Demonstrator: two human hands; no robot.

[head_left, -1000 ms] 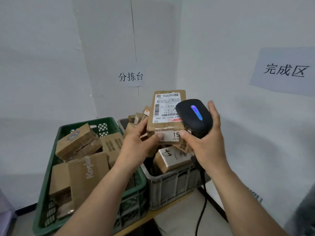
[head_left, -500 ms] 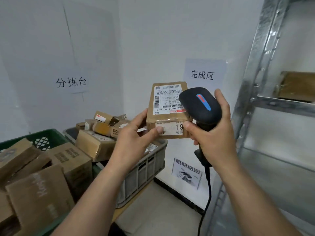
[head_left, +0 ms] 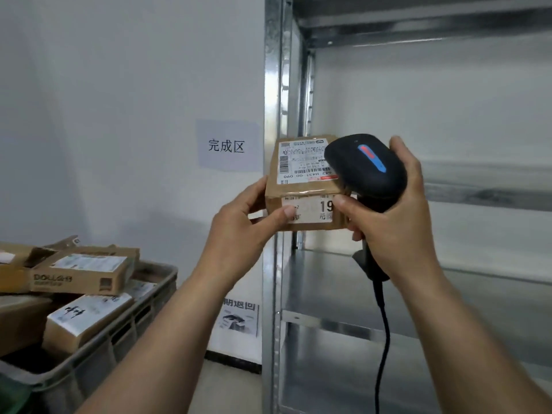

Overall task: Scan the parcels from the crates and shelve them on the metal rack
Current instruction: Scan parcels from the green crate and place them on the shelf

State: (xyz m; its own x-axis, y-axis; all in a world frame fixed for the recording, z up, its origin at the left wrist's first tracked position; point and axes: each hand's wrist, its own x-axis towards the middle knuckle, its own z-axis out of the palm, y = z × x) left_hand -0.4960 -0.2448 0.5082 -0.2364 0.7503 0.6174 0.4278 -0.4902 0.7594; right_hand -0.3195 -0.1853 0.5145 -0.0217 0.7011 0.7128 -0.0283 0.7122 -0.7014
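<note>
The scanner (head_left: 367, 165) gripped in the right hand (head_left: 397, 228) hid part of the parcel (head_left: 298, 186) pinched by the left hand (head_left: 239, 231). The metal rack (head_left: 273, 85) had swung closer into view, and the crate (head_left: 140, 321) was now cropped at the left.

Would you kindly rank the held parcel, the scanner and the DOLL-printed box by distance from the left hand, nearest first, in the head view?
1. The held parcel, in the grip of the left hand.
2. The scanner, just right of the parcel, in the right hand.
3. The DOLL-printed box, lower left, atop the pile in the grey crate.
</note>
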